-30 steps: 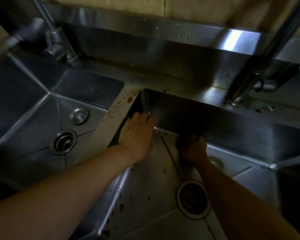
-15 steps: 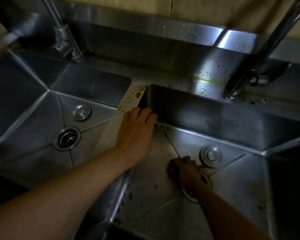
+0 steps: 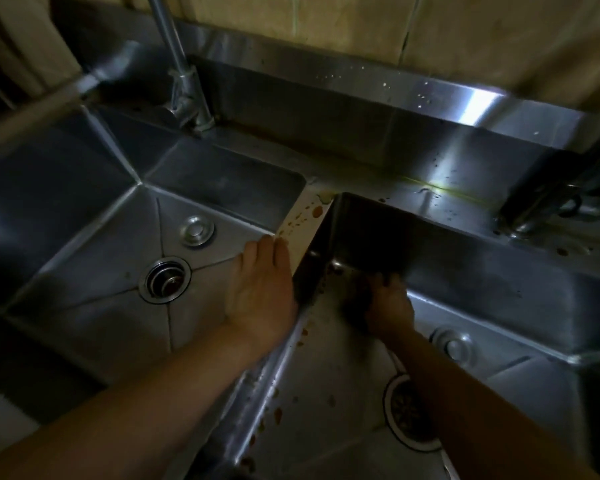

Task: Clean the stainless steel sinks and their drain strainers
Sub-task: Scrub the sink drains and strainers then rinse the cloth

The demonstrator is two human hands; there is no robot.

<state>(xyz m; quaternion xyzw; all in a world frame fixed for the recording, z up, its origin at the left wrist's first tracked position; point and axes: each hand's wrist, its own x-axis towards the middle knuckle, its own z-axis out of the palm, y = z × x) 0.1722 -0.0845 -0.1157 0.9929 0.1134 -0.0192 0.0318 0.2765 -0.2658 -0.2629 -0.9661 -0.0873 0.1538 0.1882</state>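
Your left hand (image 3: 262,292) flat on divider (image 3: 303,230) — bracing; right hand (image 3: 387,306) in right sink (image 3: 499,292) corner — grip unreadable, likely scrubbing.

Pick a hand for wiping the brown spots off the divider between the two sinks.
Left, probably. The left hand already rests flat on the divider, just below the spots. The right hand is down in the right sink's dark back corner, apparently scrubbing.

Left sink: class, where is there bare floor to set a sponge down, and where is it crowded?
Bare floor lies around the left sink's drain and round cap. Crowded: the right sink's far corner, where the right hand works.
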